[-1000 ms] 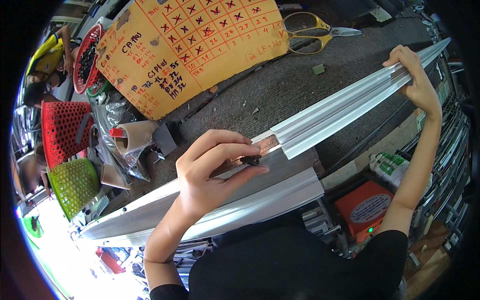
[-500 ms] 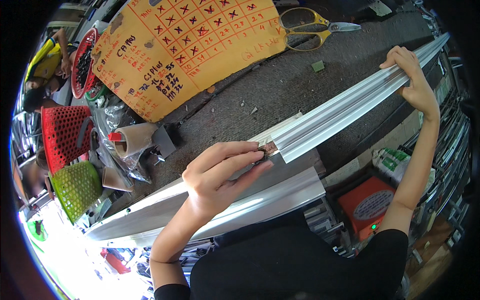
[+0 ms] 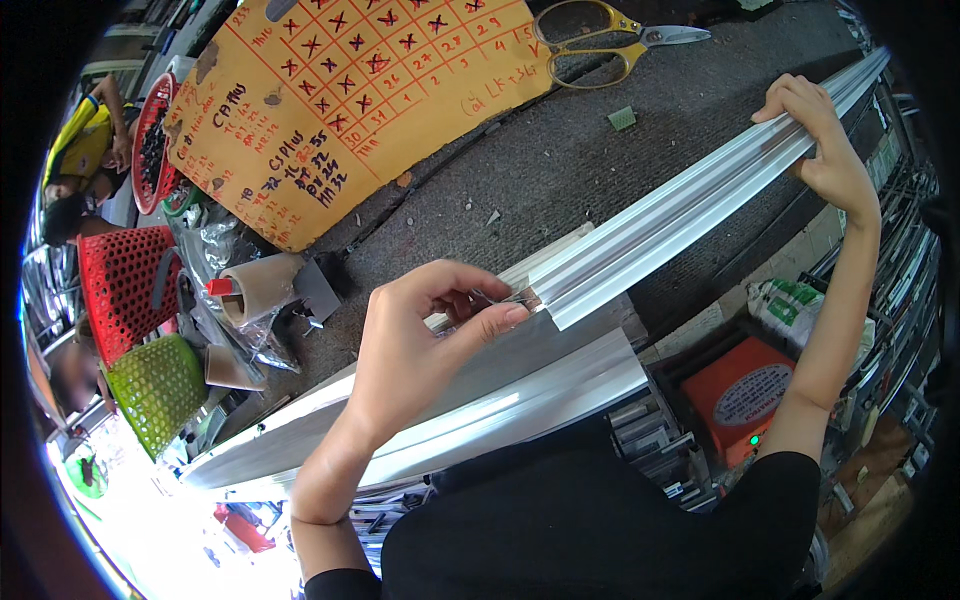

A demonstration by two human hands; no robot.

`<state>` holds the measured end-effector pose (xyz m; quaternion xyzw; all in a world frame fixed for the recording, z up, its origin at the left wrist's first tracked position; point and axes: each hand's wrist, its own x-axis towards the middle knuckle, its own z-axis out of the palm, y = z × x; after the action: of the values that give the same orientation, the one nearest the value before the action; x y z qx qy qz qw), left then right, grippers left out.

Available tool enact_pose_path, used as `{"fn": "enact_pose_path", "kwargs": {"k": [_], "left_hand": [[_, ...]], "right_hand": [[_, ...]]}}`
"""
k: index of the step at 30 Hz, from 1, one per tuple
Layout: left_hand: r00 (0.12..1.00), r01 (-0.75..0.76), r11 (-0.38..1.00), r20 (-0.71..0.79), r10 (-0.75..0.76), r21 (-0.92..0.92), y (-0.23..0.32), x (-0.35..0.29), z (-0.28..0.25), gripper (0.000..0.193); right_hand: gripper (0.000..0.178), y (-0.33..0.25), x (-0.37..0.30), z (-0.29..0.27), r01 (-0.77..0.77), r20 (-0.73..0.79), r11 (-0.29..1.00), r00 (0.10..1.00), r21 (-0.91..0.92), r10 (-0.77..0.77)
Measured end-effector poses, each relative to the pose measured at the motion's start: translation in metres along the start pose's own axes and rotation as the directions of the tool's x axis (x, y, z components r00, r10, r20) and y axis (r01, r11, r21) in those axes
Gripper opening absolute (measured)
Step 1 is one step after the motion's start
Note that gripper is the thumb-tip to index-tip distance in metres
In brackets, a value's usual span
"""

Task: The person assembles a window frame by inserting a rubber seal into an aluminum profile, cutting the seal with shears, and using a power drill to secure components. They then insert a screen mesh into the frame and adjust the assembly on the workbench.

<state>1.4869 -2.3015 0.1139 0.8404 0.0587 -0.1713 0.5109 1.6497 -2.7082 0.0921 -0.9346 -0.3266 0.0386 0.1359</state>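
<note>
A long silver metal profile (image 3: 640,230) with lengthwise grooves runs from the middle of the workbench to the far right. My right hand (image 3: 815,130) is closed over it toward its far end, fingers across the top and thumb underneath. At the near end my left hand (image 3: 420,325) is curled, thumb and fingers drawn together around a small, thin, shiny piece that I cannot make out. A small brownish patch shows between those fingertips and the profile's end. Another pale strip lies behind this end, partly hidden by the left hand.
Yellow-handled scissors (image 3: 600,45) lie beyond a marked orange card (image 3: 370,100). On the left are a red basket (image 3: 125,290), a green basket (image 3: 160,390) and a cardboard tube (image 3: 262,285). Another wide profile (image 3: 500,410) crosses before me. A person in yellow (image 3: 85,140) sits far left.
My left hand has turned, its thumb now lower and its fingers more curled at the profile's end. The right hand keeps its hold; the whole view has shifted slightly.
</note>
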Motion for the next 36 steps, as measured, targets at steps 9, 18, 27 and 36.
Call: {"fn": "enact_pose_path", "kwargs": {"k": [9,18,27,36], "left_hand": [[0.975,-0.137,0.957,0.204,0.085,0.255,0.005,0.008,-0.002,0.02],[0.929,-0.348,0.897,-0.027,0.369,0.274,-0.018,-0.005,0.023,0.023],[0.773,-0.502,0.755,-0.172,0.611,0.422,-0.028,-0.008,0.021,0.023],[0.834,-0.419,0.856,-0.243,0.495,0.303,-0.034,-0.005,0.026,0.021]], "right_hand": [[0.041,0.003,-0.005,0.011,0.061,-0.056,0.997,0.996,-0.047,-0.063],[0.042,0.002,-0.01,0.016,0.025,-0.035,0.999,0.999,-0.049,-0.027],[0.045,0.001,0.001,0.015,0.037,-0.093,0.999,0.995,-0.028,-0.04],[0.039,-0.016,0.014,0.014,0.007,-0.046,1.0,0.999,-0.002,-0.007]]}}
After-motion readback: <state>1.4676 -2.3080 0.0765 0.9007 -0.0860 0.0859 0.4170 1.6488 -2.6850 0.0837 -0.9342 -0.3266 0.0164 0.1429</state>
